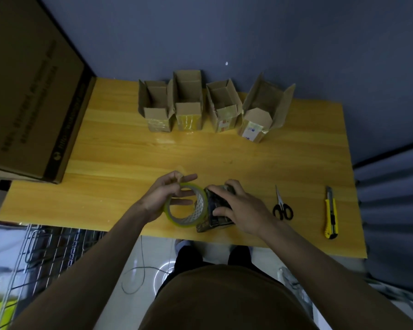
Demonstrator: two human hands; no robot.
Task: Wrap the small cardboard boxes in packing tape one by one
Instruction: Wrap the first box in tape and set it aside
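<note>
Low in the frame's centre, my left hand (163, 196) grips the tape roll (186, 206), fingers curled through its core, touching the small box (215, 210) my right hand (241, 208) clasps on the table (129, 151). Four open boxes (215, 106) line the upper centre.

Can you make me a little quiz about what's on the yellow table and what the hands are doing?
1. True or false: the scissors lie between the small box under the right hand and the yellow knife.
2. How many open boxes stand in the row at the back of the table?
3. What does the left hand hold? A) the scissors B) the tape roll C) the knife

Key
1. True.
2. Four; the first open box is the leftmost.
3. B; its fingers pass through the roll's hole.
</note>
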